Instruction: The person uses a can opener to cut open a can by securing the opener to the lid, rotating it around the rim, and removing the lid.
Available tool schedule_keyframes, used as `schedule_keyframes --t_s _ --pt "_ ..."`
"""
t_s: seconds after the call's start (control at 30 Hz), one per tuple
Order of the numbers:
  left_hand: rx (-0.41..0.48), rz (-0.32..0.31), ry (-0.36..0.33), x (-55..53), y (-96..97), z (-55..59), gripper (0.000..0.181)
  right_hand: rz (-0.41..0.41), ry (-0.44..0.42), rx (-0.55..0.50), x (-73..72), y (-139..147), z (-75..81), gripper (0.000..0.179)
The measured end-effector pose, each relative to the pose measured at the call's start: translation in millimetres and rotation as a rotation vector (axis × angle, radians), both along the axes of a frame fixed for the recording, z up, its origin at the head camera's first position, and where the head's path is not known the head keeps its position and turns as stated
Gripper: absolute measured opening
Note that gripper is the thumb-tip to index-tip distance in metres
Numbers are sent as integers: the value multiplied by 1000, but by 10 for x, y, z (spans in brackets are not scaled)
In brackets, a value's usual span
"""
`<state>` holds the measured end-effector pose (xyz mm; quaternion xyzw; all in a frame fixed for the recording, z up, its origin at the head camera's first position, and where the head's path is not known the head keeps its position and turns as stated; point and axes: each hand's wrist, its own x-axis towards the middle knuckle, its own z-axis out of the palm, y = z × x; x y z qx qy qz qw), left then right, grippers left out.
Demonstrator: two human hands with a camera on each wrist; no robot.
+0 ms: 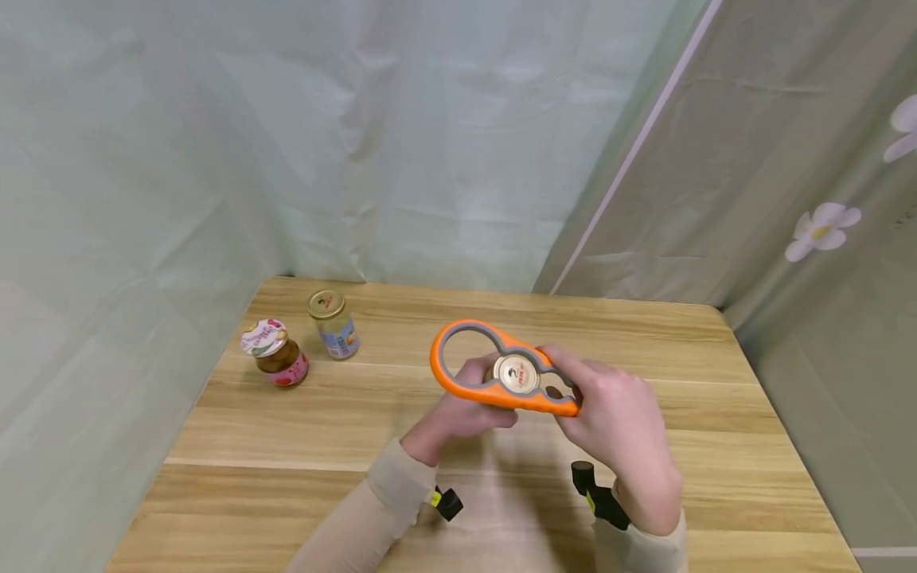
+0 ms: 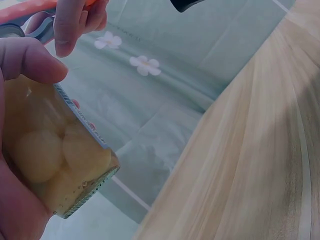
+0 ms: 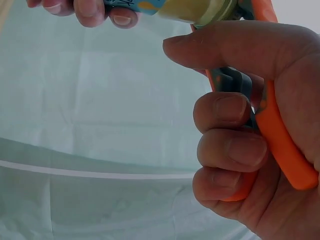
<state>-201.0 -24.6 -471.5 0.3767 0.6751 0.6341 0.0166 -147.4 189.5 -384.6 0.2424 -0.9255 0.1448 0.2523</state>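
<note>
My left hand (image 1: 469,407) grips a glass jar (image 2: 60,145) of pale round fruit, raised off the table and tilted in the left wrist view. Over its gold lid (image 1: 517,373) fits an orange and grey jar opener (image 1: 458,384), the lid sitting in one of its middle rings. The larger ring at the opener's left end has nothing in it. My right hand (image 1: 618,402) holds the opener's right end, fingers (image 3: 232,150) curled round the orange handles and thumb lying along the upper side. A blue label (image 3: 131,4) shows on the jar in the right wrist view.
At the table's left stand two more jars: one with a gold lid and blue label (image 1: 340,338), and a shorter one with a patterned white lid and pink label (image 1: 286,368). Pale curtains (image 1: 430,159) hang behind the wooden table (image 1: 716,446).
</note>
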Motion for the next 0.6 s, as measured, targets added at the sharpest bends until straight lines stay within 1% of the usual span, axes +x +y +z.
schedule_keyframes --t_s 0.03,0.07,0.2,0.27,0.33,0.4,0.43,0.47,0.6 --pt "-10 14 11 -1 -5 -3 63 -2 -1 1 1 -2 2 54" --pt "-4 11 23 -7 -4 -9 65 -3 -4 2 1 -4 2 54" --pt "34 -21 75 -25 11 2 77 -6 -13 7 -7 -7 7 55" --pt "50 -43 90 -33 21 13 84 -2 -15 11 -16 -2 9 56" --pt "53 -54 97 -40 26 24 86 5 -12 14 -26 10 13 57" --pt "51 -67 82 -48 25 20 85 13 -12 13 -34 25 18 57" --pt "38 -58 72 -50 20 11 81 17 -15 12 -36 34 20 57" --pt "27 -62 55 -47 14 10 79 22 -17 8 -36 42 22 58" --pt "-35 -48 -7 -21 -18 -40 66 40 -41 -12 -8 72 15 61"
